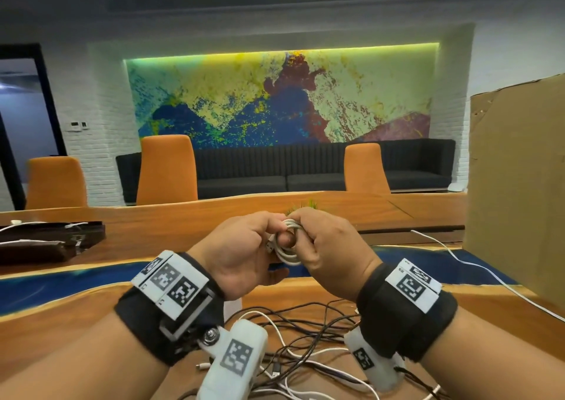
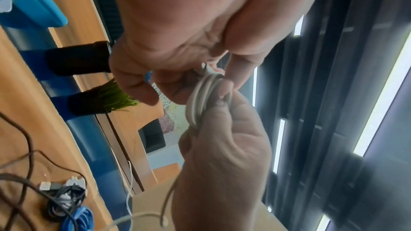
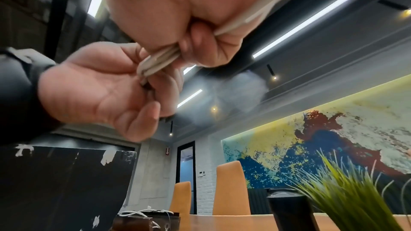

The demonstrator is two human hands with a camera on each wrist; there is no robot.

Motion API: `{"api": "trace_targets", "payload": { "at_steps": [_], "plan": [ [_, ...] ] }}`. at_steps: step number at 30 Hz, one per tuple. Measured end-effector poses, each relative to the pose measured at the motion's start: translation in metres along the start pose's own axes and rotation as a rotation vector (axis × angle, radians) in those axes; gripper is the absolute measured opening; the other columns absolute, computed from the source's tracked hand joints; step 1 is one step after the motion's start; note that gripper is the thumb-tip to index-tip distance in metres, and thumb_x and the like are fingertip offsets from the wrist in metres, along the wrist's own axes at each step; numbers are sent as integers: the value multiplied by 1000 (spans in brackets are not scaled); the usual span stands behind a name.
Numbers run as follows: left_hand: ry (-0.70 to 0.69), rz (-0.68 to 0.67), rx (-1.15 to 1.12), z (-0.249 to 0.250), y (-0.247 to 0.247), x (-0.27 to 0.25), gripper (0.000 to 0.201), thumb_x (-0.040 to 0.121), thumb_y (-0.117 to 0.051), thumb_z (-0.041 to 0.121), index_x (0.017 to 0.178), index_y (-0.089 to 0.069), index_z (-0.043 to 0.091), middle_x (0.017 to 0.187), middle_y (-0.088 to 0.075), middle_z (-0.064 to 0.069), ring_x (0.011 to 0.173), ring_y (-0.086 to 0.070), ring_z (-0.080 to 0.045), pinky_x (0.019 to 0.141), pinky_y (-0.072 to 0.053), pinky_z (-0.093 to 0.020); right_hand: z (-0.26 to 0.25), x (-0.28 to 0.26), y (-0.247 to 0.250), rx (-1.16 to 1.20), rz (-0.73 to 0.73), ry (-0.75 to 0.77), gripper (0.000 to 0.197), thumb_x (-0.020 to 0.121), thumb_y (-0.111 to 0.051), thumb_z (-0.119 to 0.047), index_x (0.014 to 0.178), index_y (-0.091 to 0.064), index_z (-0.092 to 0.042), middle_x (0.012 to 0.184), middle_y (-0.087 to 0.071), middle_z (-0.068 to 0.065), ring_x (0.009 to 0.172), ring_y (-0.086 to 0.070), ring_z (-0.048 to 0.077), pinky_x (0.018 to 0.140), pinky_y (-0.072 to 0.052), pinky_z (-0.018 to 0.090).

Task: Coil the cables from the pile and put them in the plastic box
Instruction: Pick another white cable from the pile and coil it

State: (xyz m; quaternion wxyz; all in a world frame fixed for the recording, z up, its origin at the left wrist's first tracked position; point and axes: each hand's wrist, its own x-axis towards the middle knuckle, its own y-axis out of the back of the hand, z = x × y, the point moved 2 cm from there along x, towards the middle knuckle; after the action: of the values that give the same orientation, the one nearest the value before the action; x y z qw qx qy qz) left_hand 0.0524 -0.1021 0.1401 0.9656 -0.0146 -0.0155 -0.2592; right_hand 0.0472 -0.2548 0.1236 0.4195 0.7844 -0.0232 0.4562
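Observation:
A white cable (image 1: 287, 243) is wound into a small coil and held up above the table, between my two hands. My left hand (image 1: 272, 231) pinches the coil's left side near a plug end. My right hand (image 1: 305, 237) grips the coil's right side with curled fingers. The left wrist view shows the coil (image 2: 200, 97) squeezed between both hands, a loose tail (image 2: 169, 199) hanging below. From the right wrist, the coil's strands (image 3: 155, 62) run out of my right fist into the left fingers. The cable pile (image 1: 305, 338) of dark and white leads lies under my wrists. A blue plastic container (image 2: 33, 3) sits further off.
A tall cardboard box (image 1: 516, 185) stands at the right, with a long white cable (image 1: 458, 262) running past it. A dark tray (image 1: 46, 240) holding white cables lies at the left. A potted grass plant (image 3: 347, 196) and a black cup (image 3: 289, 208) stand beyond my hands.

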Motion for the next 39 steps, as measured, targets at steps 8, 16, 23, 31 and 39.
{"api": "trace_targets", "payload": {
  "at_steps": [8, 16, 23, 31, 39],
  "plan": [
    [-83, 108, 179, -4, -2, 2, 17, 92, -51, 15, 81, -60, 23, 79, -61, -2, 81, -55, -21, 76, -40, -41, 3, 3, 10, 49, -143, -91, 8, 96, -52, -16, 98, -56, -23, 84, -60, -9, 73, -58, 8, 65, -51, 24],
    [-244, 217, 374, -8, 9, -3, 12, 97, -57, 9, 107, -62, 10, 98, -73, -14, 86, -66, -20, 82, -52, -40, 12, 2, 2, 196, -144, -117, 17, 98, -55, -16, 111, -65, -23, 96, -68, -9, 90, -64, 3, 78, -54, 20],
    [-191, 291, 442, 9, 32, 0, 10, 101, -50, 7, 102, -60, 10, 94, -69, -20, 83, -64, -24, 79, -57, -40, 33, -16, 14, -128, -293, -247, 19, 100, -50, -23, 100, -68, -24, 91, -62, -5, 86, -57, 13, 82, -51, 36],
    [-95, 67, -14, 1, 6, -4, 17, 105, -37, 7, 109, -54, 5, 69, -56, -5, 63, -63, -14, 60, -57, -29, 48, -4, 24, -417, 18, -336, 24, 101, -43, -27, 102, -65, -16, 92, -52, 1, 84, -49, 19, 72, -41, 32],
    [-105, 55, -56, 0, -2, -8, 16, 105, -36, 9, 106, -53, 8, 67, -59, -3, 64, -66, -14, 70, -56, -36, 56, -15, 37, -275, 328, -213, 18, 95, -59, -13, 106, -73, -10, 99, -57, 6, 91, -52, 18, 77, -47, 30]
  ]
}}
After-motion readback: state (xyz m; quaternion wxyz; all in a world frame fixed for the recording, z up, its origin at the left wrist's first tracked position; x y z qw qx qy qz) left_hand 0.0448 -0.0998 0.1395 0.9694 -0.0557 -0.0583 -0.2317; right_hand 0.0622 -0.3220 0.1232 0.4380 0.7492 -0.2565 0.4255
